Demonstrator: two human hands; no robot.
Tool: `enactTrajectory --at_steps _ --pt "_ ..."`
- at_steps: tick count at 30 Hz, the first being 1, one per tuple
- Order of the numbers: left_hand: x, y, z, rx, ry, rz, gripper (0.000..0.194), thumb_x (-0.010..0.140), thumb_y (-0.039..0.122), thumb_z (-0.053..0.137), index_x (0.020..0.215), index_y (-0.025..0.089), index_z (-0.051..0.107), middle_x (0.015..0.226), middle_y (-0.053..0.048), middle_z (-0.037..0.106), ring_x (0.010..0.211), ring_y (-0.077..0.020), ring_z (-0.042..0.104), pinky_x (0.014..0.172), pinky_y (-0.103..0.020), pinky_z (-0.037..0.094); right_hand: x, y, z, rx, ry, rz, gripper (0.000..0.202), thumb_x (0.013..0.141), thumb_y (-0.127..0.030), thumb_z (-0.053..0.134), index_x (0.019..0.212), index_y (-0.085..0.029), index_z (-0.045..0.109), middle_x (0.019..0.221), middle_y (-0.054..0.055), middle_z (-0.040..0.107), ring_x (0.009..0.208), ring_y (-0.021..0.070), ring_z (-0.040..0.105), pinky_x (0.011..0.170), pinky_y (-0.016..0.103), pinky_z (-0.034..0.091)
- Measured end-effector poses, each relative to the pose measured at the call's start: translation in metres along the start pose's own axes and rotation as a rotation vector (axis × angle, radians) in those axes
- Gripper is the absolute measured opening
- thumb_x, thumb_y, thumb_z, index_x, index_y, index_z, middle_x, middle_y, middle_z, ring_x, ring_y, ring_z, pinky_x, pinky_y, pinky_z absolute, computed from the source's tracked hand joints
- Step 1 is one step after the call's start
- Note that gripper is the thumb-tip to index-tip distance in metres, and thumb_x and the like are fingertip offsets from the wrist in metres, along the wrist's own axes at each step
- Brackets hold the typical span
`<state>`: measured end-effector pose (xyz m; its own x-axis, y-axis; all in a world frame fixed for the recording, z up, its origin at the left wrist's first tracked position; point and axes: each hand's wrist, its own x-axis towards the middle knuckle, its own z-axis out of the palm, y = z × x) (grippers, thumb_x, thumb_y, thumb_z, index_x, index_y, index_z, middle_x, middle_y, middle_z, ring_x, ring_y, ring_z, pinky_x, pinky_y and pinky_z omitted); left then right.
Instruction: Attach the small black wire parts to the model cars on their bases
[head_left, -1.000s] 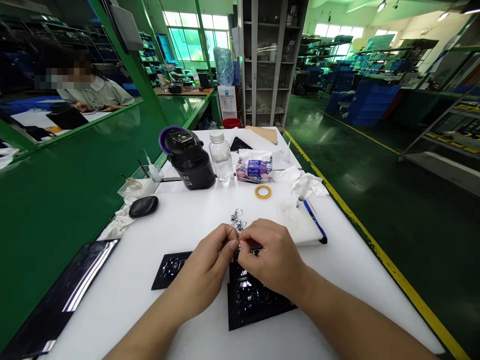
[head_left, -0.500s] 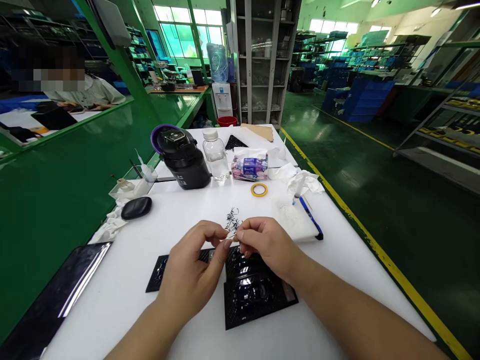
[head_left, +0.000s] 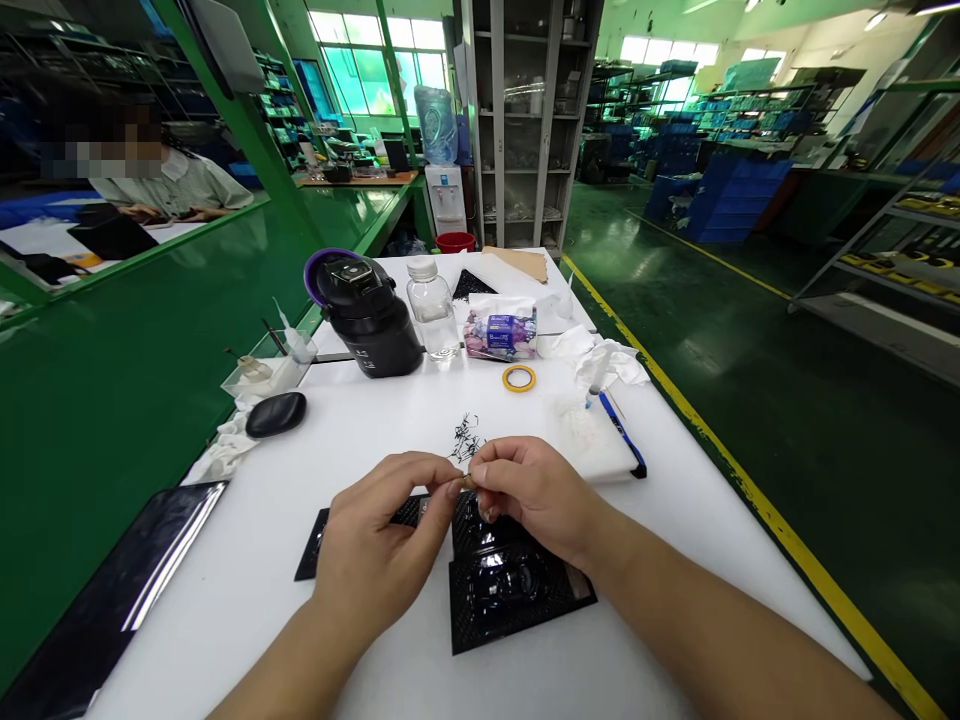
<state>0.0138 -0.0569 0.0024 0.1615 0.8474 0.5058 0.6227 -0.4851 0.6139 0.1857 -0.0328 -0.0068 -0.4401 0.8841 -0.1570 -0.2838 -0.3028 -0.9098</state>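
My left hand [head_left: 390,530] and my right hand [head_left: 529,495] meet fingertip to fingertip over the white table. Both are closed in a pinch, and a tiny thin piece shows between them, too small to name. Under my right hand lie glossy black moulded panels [head_left: 510,600] with a textured border. Another black panel [head_left: 309,548] is partly covered by my left hand. Just beyond my fingertips is a loose pile of small black slivers [head_left: 466,437].
Farther back stand a black jug [head_left: 371,320], a clear bottle [head_left: 433,315] and a tissue pack [head_left: 501,332]. A yellow tape roll [head_left: 519,378] lies nearer. On the right is a blue pen-like tool [head_left: 622,434]; on the left, a black oval case [head_left: 276,414]. A person sits far left.
My left fingertips have come closer to my right ones, and its fingers are more closed together. The things on the table have stayed in place.
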Motion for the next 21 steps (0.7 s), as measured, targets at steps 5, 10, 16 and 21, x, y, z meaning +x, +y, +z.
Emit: enactTrajectory --at_steps 5,10,16,21 --pt "0.002 0.0 -0.003 -0.042 -0.029 0.005 0.013 0.093 0.026 0.058 0.084 0.025 0.067 0.08 0.003 0.07 0.067 -0.014 0.063 0.069 -0.026 0.053 -0.001 -0.003 0.0 0.057 -0.038 0.024 0.012 0.073 -0.027 0.066 0.072 -0.015 0.063 0.065 -0.001 0.058 0.058 0.0102 0.05 0.06 0.024 0.04" --pt "0.005 -0.004 -0.005 -0.09 -0.09 -0.089 0.015 0.093 0.032 0.058 0.083 0.025 0.067 0.077 0.002 0.069 0.066 -0.0156 0.062 0.071 -0.028 0.054 0.0 -0.004 0.001 0.097 -0.061 0.038 0.013 0.071 -0.027 0.066 0.071 -0.015 0.062 0.064 -0.001 0.057 0.057 0.0101 0.049 0.059 0.024 0.039" --pt "0.005 0.002 -0.003 -0.041 -0.042 -0.07 0.015 0.092 0.033 0.058 0.082 0.025 0.067 0.08 0.002 0.07 0.071 -0.0161 0.063 0.072 -0.029 0.054 0.001 -0.003 0.0 0.087 -0.049 0.023 0.016 0.076 -0.03 0.068 0.072 -0.015 0.063 0.064 -0.001 0.058 0.056 0.0102 0.049 0.058 0.025 0.04" --pt "0.01 -0.006 -0.032 -0.015 0.353 -0.176 0.018 0.09 0.037 0.064 0.089 0.02 0.069 0.087 -0.002 0.072 0.081 -0.0187 0.067 0.076 -0.032 0.055 -0.008 0.002 0.003 -0.55 0.155 -0.287 0.011 0.085 -0.024 0.068 0.092 -0.016 0.071 0.078 0.0 0.067 0.069 0.0144 0.058 0.068 0.028 0.047"
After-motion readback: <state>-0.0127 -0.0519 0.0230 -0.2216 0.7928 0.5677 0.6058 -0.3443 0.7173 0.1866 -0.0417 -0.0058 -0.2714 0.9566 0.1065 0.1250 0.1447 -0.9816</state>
